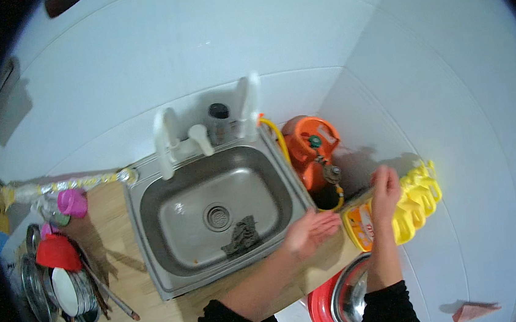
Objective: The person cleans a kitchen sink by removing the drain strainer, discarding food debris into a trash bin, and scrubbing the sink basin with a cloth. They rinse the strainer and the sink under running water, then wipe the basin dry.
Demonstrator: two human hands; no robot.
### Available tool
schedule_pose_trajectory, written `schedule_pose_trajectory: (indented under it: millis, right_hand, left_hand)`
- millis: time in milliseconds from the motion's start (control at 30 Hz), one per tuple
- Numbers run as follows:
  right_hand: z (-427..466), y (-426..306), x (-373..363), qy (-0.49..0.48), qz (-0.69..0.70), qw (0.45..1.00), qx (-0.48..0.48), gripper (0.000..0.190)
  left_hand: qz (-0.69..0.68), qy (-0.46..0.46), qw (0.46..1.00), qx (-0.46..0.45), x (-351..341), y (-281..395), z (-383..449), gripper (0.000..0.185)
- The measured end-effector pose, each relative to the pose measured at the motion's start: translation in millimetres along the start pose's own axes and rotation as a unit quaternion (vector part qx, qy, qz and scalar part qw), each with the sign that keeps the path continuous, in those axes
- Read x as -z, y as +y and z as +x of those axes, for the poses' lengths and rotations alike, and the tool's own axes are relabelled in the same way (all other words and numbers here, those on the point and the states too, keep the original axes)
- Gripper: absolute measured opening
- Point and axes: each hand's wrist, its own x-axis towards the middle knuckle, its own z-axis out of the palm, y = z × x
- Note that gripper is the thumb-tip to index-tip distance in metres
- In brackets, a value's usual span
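Observation:
My left hand is held palm-up over the wooden counter, just off the sink's right front corner. Its fingers are stretched out and nothing lies in it. My right hand is raised in front of a row of yellow plastic jugs, its fingers close together; blur hides how far they are bent, and I see no object in it. The nearest jug bears an orange label with writing. A stainless steel sink stands to the left of my hands, with a crumpled dark cloth beside its drain strainer.
A white tap rises behind the basin, near a dark-topped cup. An orange gas cylinder with a regulator stands right of the sink. Stacked bowls and utensils crowd the left. Below sit a red basin and a metal bowl.

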Motion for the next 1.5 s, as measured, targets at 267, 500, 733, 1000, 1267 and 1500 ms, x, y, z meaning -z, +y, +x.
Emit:
schedule_pose_trajectory:
  millis: [267,500,733,1000,1267,1500]
  right_hand:
    - [-148,105,-234,-0.682,-0.218,0.697,-0.043,0.037]
    - [-221,145,-294,-0.793,-0.268,0.522,0.164,0.042]
    - [-213,27,-279,-0.528,0.139,0.789,-0.282,0.031]
    - [-207,1,-293,-0.469,0.087,0.879,0.003,0.026]
    - [-252,-31,-267,-0.531,0.194,0.822,-0.072,0.049]
    - [-232,-31,-271,-0.529,0.164,0.811,-0.189,0.060]
  left_hand:
    - [-0.219,0.179,0.921,-0.269,176,76,-88,0.052]
    - [-0.175,0.249,0.918,-0.255,214,82,-111,0.049]
    - [-0.155,0.306,0.895,-0.287,217,76,-85,0.041]
    - [-0.241,0.240,0.887,-0.313,173,81,-96,0.038]
    - [-0.126,0.217,0.871,-0.421,201,93,-118,0.043]
    - [-0.160,0.213,0.899,-0.349,173,85,-125,0.050]
